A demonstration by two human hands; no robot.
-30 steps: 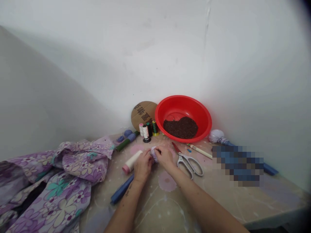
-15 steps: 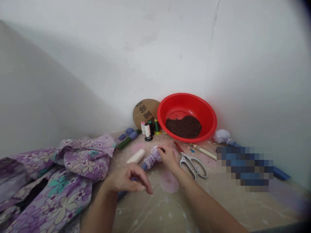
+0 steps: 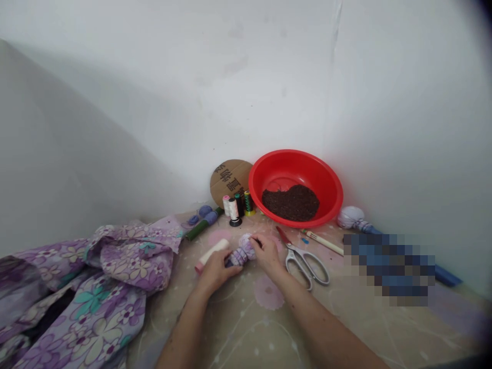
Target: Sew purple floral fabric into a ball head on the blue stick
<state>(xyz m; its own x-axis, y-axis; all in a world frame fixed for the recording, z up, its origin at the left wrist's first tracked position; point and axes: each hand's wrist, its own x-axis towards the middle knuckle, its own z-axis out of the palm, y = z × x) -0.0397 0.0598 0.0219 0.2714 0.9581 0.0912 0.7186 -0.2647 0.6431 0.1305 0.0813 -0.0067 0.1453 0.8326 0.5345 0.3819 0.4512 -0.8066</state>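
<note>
Near bundle [image 3: 245, 245]: patterned cloth, matt, gathered into creases and bound with thread. Right bundle [image 3: 350, 216]: pale cloth, matt, drawn smooth over its rounded end. Floral fabric [image 3: 103, 292], left: soft, matt cloth in loose folds. Basin [image 3: 295, 169], far: smooth, glossy red plastic; its dark contents [image 3: 290, 204] are matt and granular. Disc [image 3: 229, 179], far: flat, matt brown cardboard. Spools [image 3: 233, 210], far: wound thread. Scissors [image 3: 295, 249], right: smooth grey handles, low sheen; handle material cannot be determined. Desk [image 3: 249, 323]: smooth patterned surface, faint sheen. Wall [image 3: 246, 77]: matt, lightly smudged.
</note>
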